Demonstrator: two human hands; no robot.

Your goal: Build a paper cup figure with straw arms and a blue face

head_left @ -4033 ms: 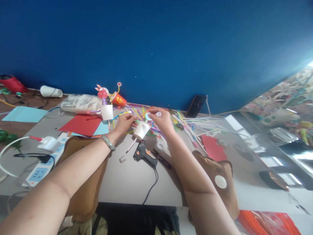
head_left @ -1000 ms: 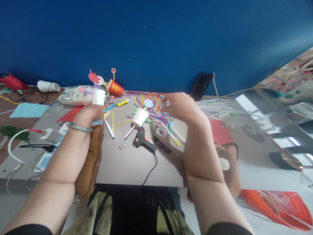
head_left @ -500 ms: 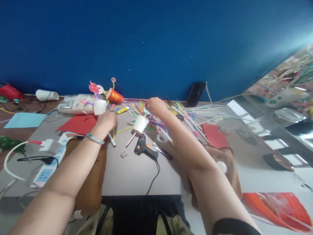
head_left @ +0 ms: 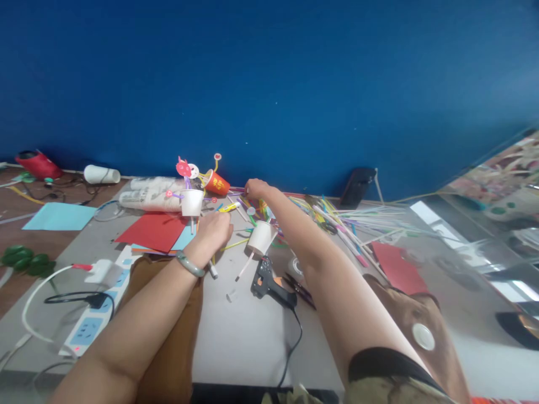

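My left hand [head_left: 215,231], with a bracelet at the wrist, is closed beside a yellow tube [head_left: 229,207]; what its fingers hold, if anything, is hidden. My right hand [head_left: 256,189] reaches over the far side of the pile of colored sticks [head_left: 303,209], fingers bent down, their tips hard to make out. Between my arms a white paper cup [head_left: 261,238] stands tilted with a straw below it. A black glue gun [head_left: 273,286] lies just in front of that cup. Behind my left hand is a decorated white cup [head_left: 192,203] with purple arms.
An orange cup [head_left: 217,182] lies near the blue wall. Red paper [head_left: 154,231] and a power strip [head_left: 90,324] are at left. Scissors [head_left: 300,289] lie right of the glue gun. A dark phone [head_left: 357,187] leans on the wall; red paper [head_left: 400,266] lies at right.
The view has shifted, so things sit lower and farther right. My right hand has moved left and farther back over the sticks. My left hand has come nearer the tilted cup.
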